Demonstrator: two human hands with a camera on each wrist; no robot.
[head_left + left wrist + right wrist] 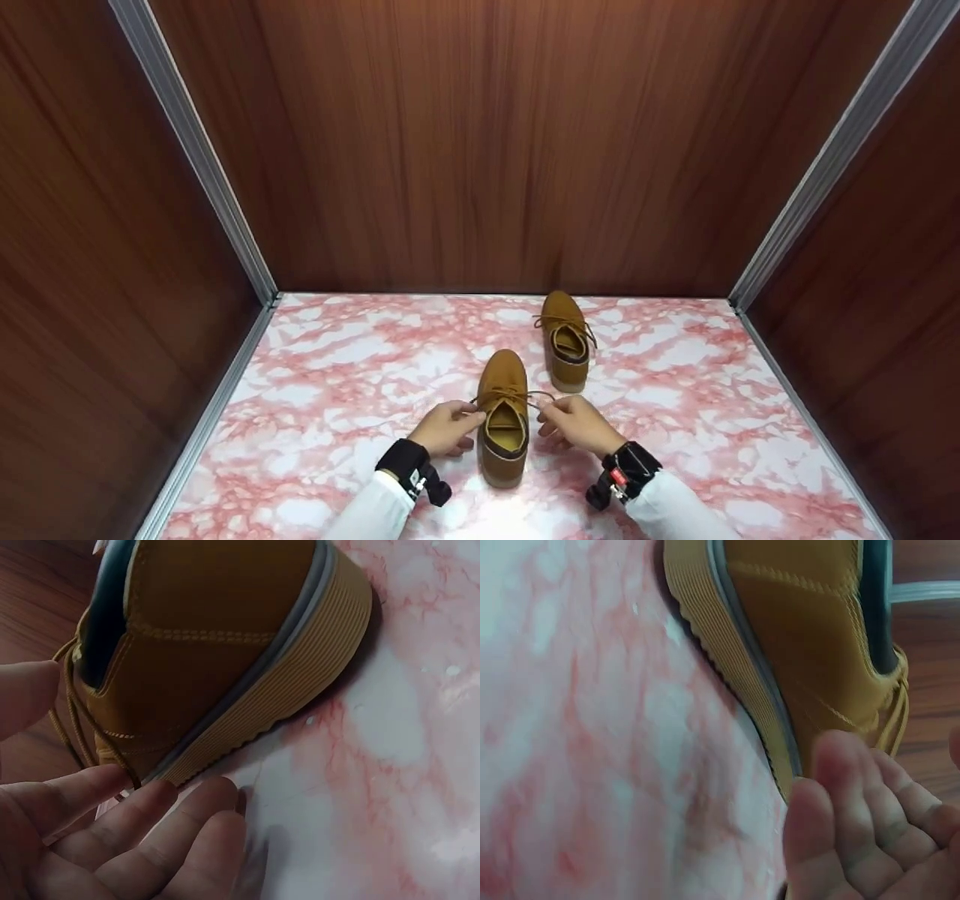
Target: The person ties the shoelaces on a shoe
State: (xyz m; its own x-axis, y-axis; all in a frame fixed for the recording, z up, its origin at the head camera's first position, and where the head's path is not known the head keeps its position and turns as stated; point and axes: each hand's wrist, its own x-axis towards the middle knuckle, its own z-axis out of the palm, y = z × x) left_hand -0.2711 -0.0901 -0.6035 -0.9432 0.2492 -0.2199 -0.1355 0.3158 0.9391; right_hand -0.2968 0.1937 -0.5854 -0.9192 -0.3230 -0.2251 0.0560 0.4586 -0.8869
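Observation:
A tan lace-up shoe [504,371] stands upright on the floor, toe pointing away, its brown laces [506,391] spread to both sides over the front. Beside its left side is my left hand [448,429], fingers loosely bent. In the left wrist view a lace [88,716] runs down to the index and middle fingertips, with the thumb [28,697] apart from them. On the shoe's other side, my right hand [576,424] touches or nearly touches a lace loop. The right wrist view shows relaxed fingers [840,765] in front of the shoe [802,637], hiding the lace's end.
A matching tan shoe [559,307] stands farther back to the right, its laces hanging to both sides. Brown wood-grain panels [480,150] with grey metal corner strips [202,150] enclose the back and sides. The floor [337,360] has a red-and-white marbled surface.

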